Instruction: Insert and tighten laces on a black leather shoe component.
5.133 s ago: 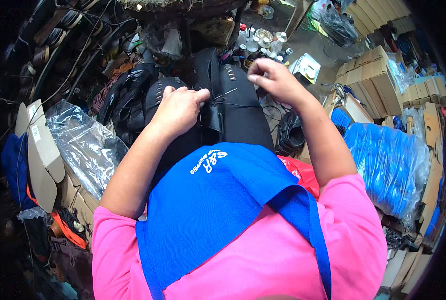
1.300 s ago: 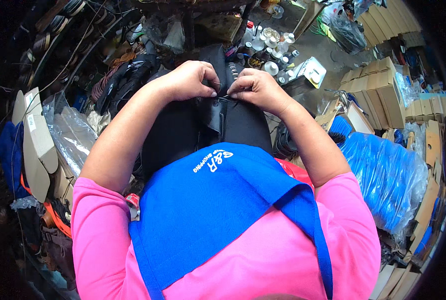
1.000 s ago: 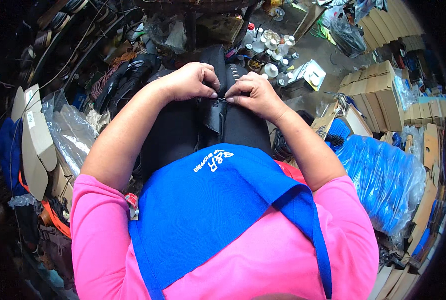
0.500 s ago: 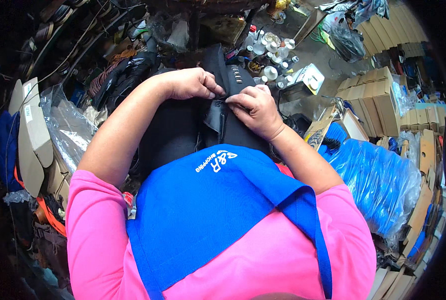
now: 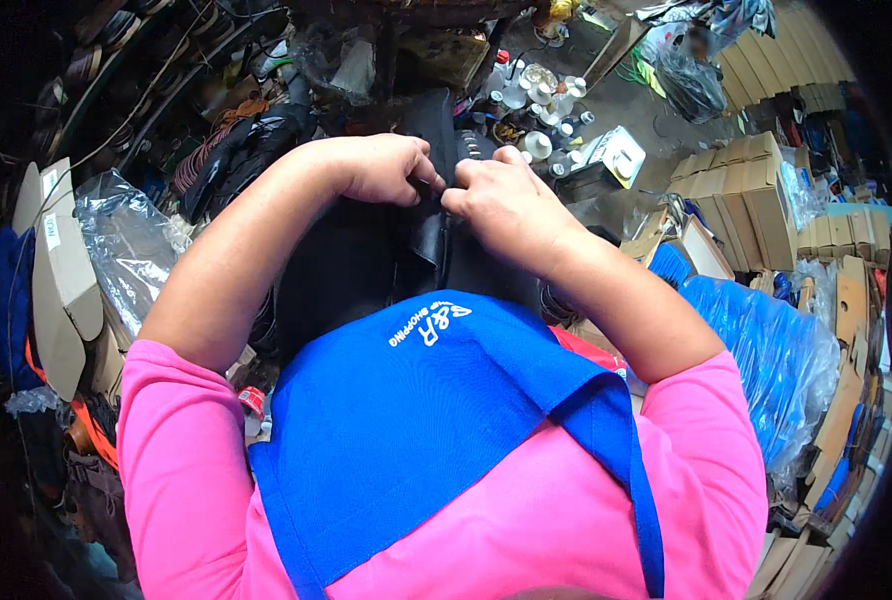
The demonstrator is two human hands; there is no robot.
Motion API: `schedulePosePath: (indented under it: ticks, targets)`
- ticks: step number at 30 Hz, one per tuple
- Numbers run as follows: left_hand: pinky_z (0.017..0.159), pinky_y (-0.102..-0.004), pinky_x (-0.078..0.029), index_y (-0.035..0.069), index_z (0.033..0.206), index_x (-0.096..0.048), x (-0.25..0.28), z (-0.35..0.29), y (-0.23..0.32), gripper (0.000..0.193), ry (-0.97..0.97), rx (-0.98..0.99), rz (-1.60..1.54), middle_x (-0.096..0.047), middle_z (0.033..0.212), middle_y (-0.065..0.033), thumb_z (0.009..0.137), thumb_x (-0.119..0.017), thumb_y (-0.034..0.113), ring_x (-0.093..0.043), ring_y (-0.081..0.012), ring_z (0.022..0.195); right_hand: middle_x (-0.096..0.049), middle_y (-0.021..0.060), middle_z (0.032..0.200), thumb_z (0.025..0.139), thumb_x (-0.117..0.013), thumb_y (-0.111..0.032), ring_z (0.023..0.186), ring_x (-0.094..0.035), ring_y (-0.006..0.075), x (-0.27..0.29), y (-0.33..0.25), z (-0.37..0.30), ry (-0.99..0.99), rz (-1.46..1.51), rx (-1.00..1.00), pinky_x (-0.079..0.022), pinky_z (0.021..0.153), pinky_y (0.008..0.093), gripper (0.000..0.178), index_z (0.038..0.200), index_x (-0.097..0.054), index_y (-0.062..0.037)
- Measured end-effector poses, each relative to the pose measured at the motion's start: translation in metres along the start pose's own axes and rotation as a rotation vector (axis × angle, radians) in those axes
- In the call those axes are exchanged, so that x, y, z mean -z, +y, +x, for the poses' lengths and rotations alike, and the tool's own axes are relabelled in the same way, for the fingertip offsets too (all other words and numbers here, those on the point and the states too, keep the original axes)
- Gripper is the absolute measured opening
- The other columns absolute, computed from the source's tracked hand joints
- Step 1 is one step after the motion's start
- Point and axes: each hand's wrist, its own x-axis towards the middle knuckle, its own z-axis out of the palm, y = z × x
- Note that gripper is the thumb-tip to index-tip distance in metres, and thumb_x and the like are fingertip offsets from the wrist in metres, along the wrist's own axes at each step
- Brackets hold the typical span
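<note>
Across my dark-clothed lap lies a long black leather piece (image 5: 428, 238), its upper part standing up between my hands and its lower flap hanging toward the apron. My left hand (image 5: 391, 168) is closed, thumb and fingers pinching the leather from the left. Close against it, my right hand (image 5: 501, 195) is also closed, curled fingertips gripping at the same edge. The knuckles hide the exact spot they grip, and any thread or needle there is too small to make out. A row of pale stitch-like marks (image 5: 471, 146) shows on black material just beyond my right hand.
White bottles and jars (image 5: 538, 145) crowd the floor ahead. Stacked cardboard boxes (image 5: 736, 190) and a plastic-wrapped blue bundle (image 5: 756, 350) are on the right. On the left are clear plastic sheeting (image 5: 131, 235), a beige cardboard piece (image 5: 64, 290) and dark clutter.
My right hand has rolled over and its forearm has swung outward and up, so its back now faces me. My left hand has shifted slightly; the leather flap hangs a little differently.
</note>
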Motion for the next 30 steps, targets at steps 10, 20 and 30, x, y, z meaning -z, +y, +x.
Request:
schedulePosePath:
  ticks: [10,20,30]
  targets:
    - [0.073,-0.0402,-0.049,0.002,0.072,-0.063,-0.002,0.014,-0.004,0.007,0.366,-0.239,0.203,-0.058,0.084,-0.014,0.066,-0.064,0.002,-0.059,-0.033,0.084,-0.061,0.0069,0.089,0.079,-0.055,-0.015,0.087,-0.061,0.021,0.007,-0.002,0.019,-0.007,-0.229,0.101,-0.041,0.08,0.0355,0.016,0.077,-0.071,-0.012]
    - [0.082,-0.0371,-0.051,0.007,0.097,-0.065,-0.018,-0.006,-0.002,0.038,0.563,-0.08,0.07,-0.059,0.105,-0.0109,0.06,-0.075,0.003,-0.061,-0.032,0.097,-0.062,0.011,0.084,0.079,-0.062,-0.018,0.084,-0.061,0.0301,-0.026,0.023,0.01,0.133,0.353,-0.069,-0.049,0.074,0.0404,0.011,0.085,-0.068,-0.011]
    - [0.082,-0.0392,-0.05,0.005,0.112,-0.06,-0.047,-0.052,0.007,0.043,0.535,0.116,0.131,-0.065,0.098,-0.0142,0.07,-0.07,0.007,-0.061,-0.0342,0.097,-0.056,0.0104,0.104,0.072,-0.074,-0.027,0.105,-0.05,0.0318,-0.041,0.032,-0.008,0.162,0.486,-0.187,-0.041,0.089,0.0429,0.02,0.085,-0.067,-0.0131]
